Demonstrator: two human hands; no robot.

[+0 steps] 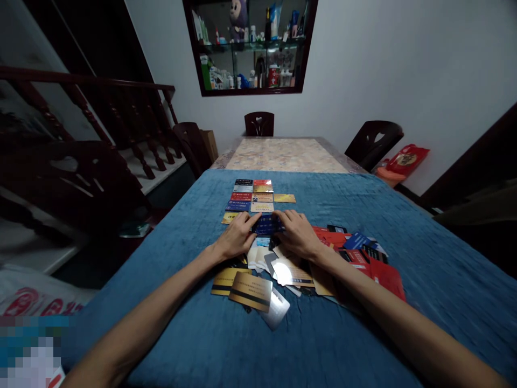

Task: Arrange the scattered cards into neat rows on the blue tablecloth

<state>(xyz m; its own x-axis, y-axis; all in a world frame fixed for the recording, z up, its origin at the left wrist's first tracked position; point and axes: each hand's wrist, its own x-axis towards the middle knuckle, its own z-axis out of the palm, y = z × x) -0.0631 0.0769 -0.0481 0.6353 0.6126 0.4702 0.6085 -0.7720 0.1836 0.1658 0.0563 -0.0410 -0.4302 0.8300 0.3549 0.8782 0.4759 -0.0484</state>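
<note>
Between my two hands is a dark blue card [265,224], held by its left and right edges. My left hand [238,235] pinches its left side, and my right hand [298,233] grips the right side. Just beyond, several cards lie in neat rows, among them a red card [241,196], a black card [244,182] and a gold card [285,198] off to the right. Below my hands spreads a loose pile with a bronze card [251,291], a silver card [276,309] and a shiny gold card [291,271]. My right forearm covers part of this pile.
Red envelopes [386,276] and a blue card [358,241] lie to the right on the blue tablecloth [194,345]. Dark wooden chairs [259,124] stand around the table. A wooden railing [92,83] runs along the left, and a shelf cabinet [250,92] is set in the far wall.
</note>
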